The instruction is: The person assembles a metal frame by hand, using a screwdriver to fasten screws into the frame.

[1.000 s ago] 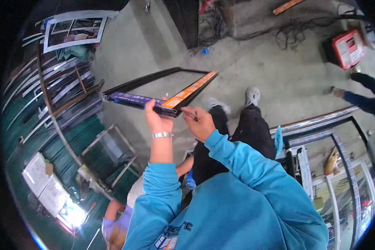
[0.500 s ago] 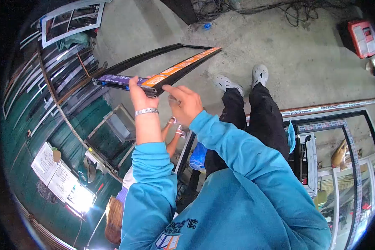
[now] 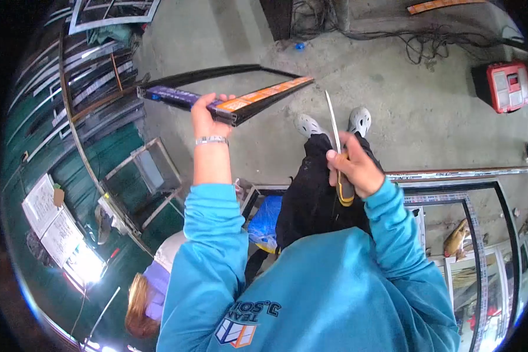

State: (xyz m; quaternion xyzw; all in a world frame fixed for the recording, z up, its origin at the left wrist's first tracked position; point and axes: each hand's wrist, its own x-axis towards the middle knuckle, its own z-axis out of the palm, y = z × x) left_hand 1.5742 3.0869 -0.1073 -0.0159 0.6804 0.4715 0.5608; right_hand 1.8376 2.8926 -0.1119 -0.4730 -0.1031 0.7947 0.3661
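Observation:
My left hand (image 3: pixel 210 117) is closed around one corner of a black rectangular window frame (image 3: pixel 268 94), held up and tilted in front of me. Purple and orange label tape covers two of the frame's bars. In my right hand (image 3: pixel 361 170) is a screwdriver (image 3: pixel 347 191) with a yellow and black handle, its long thin shaft pointing up and away. The tool is apart from the frame, over my legs.
A red and grey toolbox (image 3: pixel 508 88) sits on the floor at the right. Black cables (image 3: pixel 416 44) run along the back. Large frames (image 3: pixel 498 234) lie at lower right, metal profiles (image 3: pixel 88 82) at left. Another person (image 3: pixel 152 293) is at lower left.
My right hand has moved away from the frame's corner, right and down toward me, and the screwdriver now shows in it. My left hand still holds the frame.

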